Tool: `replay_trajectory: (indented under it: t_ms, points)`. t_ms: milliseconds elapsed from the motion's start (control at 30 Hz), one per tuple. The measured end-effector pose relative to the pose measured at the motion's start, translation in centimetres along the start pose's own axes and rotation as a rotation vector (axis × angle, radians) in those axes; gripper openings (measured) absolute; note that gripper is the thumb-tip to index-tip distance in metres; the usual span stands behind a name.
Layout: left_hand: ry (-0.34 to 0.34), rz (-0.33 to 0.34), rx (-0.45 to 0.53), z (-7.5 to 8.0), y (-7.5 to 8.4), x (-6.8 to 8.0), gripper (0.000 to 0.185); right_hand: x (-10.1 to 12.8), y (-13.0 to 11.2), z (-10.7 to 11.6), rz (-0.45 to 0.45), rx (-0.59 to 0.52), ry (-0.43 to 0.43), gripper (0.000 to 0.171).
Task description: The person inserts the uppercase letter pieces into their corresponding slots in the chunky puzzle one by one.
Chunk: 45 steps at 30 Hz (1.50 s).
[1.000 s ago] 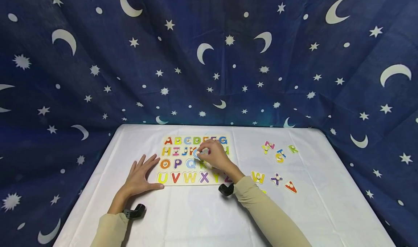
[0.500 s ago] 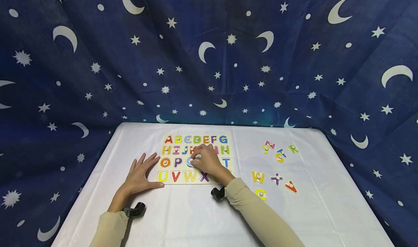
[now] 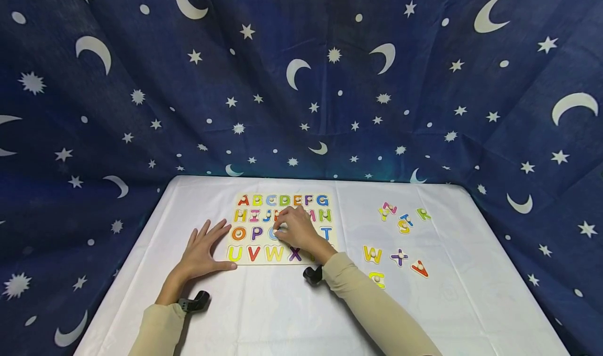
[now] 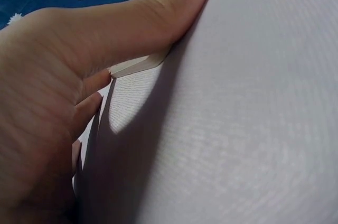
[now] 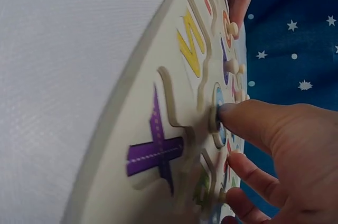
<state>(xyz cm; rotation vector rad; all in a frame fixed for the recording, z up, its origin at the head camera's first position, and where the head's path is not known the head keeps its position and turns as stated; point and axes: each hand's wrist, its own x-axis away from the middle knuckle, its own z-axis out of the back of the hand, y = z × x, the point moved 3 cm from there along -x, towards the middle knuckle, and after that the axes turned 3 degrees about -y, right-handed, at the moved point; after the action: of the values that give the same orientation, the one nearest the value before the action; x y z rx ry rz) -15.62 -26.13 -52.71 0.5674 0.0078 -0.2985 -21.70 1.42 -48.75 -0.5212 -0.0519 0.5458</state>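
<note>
Since a second ago right hand point(image 3: 294, 231) has dropped from the H-N row to the O-T row, carrying the light-blue wooden letter Q piece point(image 5: 218, 114) with it; left hand point(image 3: 203, 251) hasn't budged.

Now: right-hand thumb tip point(image 5: 232, 112) presses the edge of the Q piece, other fingers curled near it over the cream wooden alphabet puzzle board point(image 3: 282, 229); call it a pinch on the Q, though the far side of the grip is hidden; piece sits at the Q recess between the purple P point(image 3: 256, 234) and the R slot, looks partly in, can't tell if fully seated.

Left hand is flat and relaxed on the white tablecloth point(image 3: 282, 309), thumb point(image 4: 158, 12) against the board's near-left edge; holding nothing, just bracing.

Risks, my read:
- Q tail misaligned with the recess; pushing harder would jam it or leave it cocked on the rim
- sideways thumb pressure could slide the board; the left thumb blocks only one edge
- wrist crossing the U-Z row point(image 3: 273, 254) could catch a peg there

Loose letters point(image 3: 400, 230) lie well apart on the right, out of the way.
</note>
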Motion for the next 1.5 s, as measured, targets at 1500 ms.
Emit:
replay_trajectory:
  t_ms: [1500]
  points:
    - [-0.026,0.033,-0.011,0.1,0.1,0.0,0.111,5.3,9.3,7.4,0.014,-0.133,0.083,0.021]
